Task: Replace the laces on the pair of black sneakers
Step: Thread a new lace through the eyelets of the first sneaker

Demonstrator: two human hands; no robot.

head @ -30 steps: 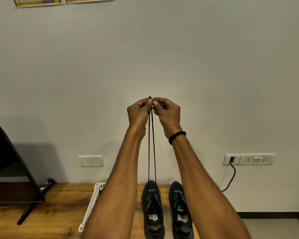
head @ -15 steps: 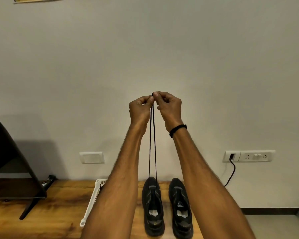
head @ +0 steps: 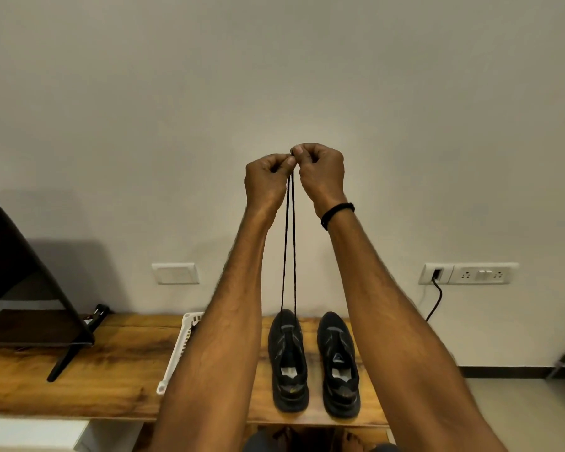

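Both arms are raised in front of a pale wall, and the two ends of a thin black lace (head: 289, 249) are held up together between the hands. The left hand (head: 268, 181) is curled into a loose fist, with one strand pinched between thumb and forefinger. The right hand (head: 322, 172) is curled likewise, with the other strand pinched at its fingertips, and a black wristband (head: 337, 214) is worn on that wrist. The hands are held so close that their thumbs are almost touching. From the pinch the two strands are seen hanging side by side, nearly straight, down to the front of the left sneaker (head: 287, 360), where they are lost against the black upper; which eyelets they pass through cannot be told. The right sneaker (head: 338, 363) is set just beside it, apart from the lace. Both are stood upright on a wooden bench (head: 118, 360), toes toward the wall. A white plastic rack (head: 177, 350) is laid on the bench left of the sneakers, partly hidden by the left forearm, and further left a dark screen (head: 20, 288) is stood on its leg. A blank white switch plate (head: 175, 273) is fixed to the wall, and at the right a socket panel (head: 470, 274) is seen with a black cable (head: 436, 298) plugged in
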